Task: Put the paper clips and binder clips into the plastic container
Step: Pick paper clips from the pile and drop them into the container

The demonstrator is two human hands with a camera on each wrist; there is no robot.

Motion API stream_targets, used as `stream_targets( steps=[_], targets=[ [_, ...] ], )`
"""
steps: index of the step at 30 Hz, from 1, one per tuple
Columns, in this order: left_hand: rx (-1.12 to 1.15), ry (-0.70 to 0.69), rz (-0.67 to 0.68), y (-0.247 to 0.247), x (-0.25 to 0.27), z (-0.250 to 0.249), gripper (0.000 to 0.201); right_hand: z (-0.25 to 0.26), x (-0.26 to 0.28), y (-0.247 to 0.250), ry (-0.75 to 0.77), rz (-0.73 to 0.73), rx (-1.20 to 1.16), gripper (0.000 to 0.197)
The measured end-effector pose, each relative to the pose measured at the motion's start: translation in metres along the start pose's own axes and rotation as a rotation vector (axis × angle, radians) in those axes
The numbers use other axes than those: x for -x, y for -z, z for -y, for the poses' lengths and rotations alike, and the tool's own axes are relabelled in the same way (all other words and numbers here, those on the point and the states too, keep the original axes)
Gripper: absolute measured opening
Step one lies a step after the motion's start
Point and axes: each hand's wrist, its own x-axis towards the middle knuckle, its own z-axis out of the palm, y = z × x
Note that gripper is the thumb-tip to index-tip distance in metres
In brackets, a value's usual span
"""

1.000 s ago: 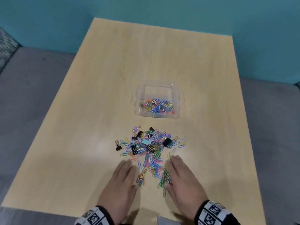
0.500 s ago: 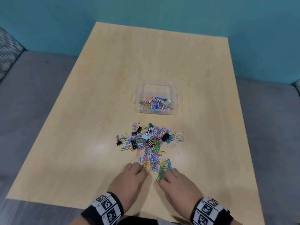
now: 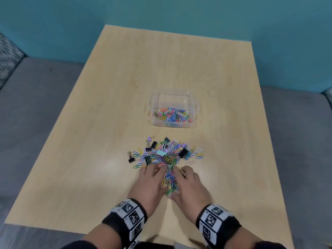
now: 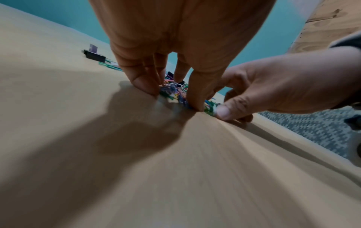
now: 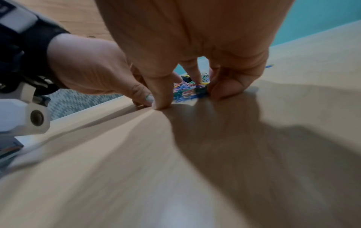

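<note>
A clear plastic container [image 3: 195, 106] stands mid-table with coloured paper clips [image 3: 170, 115] lying in it. Nearer to me is a loose pile of paper clips [image 3: 167, 153] mixed with binder clips, among them a black one [image 3: 183, 152] and a teal one [image 3: 160, 153]. My left hand [image 3: 150, 182] and right hand [image 3: 191, 184] sit side by side at the pile's near end. Their curled fingers enclose a bunch of paper clips [image 3: 169, 180] between them. In the left wrist view the left hand [image 4: 171, 94] has its fingertips on the table around clips. The right hand [image 5: 185, 92] does the same.
The light wooden table [image 3: 107, 123] has a teal wall behind it and grey floor on both sides. One black binder clip [image 3: 131, 159] lies apart at the pile's left edge. The table's near edge runs just below my wrists.
Both hands went from lying flat beside the pile's near end to curling their fingers. They have drawn together and heaped paper clips between them.
</note>
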Motion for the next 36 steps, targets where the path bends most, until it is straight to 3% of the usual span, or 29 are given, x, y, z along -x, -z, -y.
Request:
stream_targets(
  steps=[7,15,20,24,27,30,33,36],
  targets=[
    [-0.038,-0.043,-0.014,0.006,-0.029,-0.001,0.041,0.000,-0.028,0.001,0.070,-0.015,0.097,0.046],
    [-0.185,-0.135,0.058,0.007,-0.027,0.007,0.030,-0.006,-0.030,0.015,0.145,0.053,0.134,0.037],
    [-0.106,-0.086,0.044,0.012,-0.024,0.008,0.024,-0.010,-0.036,0.021,0.100,0.065,0.085,0.031],
    [0.107,-0.025,0.055,0.028,-0.024,0.006,0.002,-0.013,-0.037,0.041,0.043,0.168,-0.125,0.014],
    [0.307,0.014,0.140,0.048,-0.027,0.007,0.006,-0.019,-0.039,0.058,-0.019,0.270,-0.336,0.015],
    [0.643,0.134,0.218,0.072,-0.040,0.005,0.004,-0.022,-0.048,0.080,-0.104,0.345,-0.659,0.016],
    [0.787,0.189,0.155,0.102,-0.074,0.002,0.011,-0.029,-0.077,0.110,-0.122,0.300,-0.828,0.017],
    [0.763,0.172,0.003,0.129,-0.124,0.004,0.013,-0.035,-0.121,0.135,-0.130,0.151,-0.929,0.020]
  ],
)
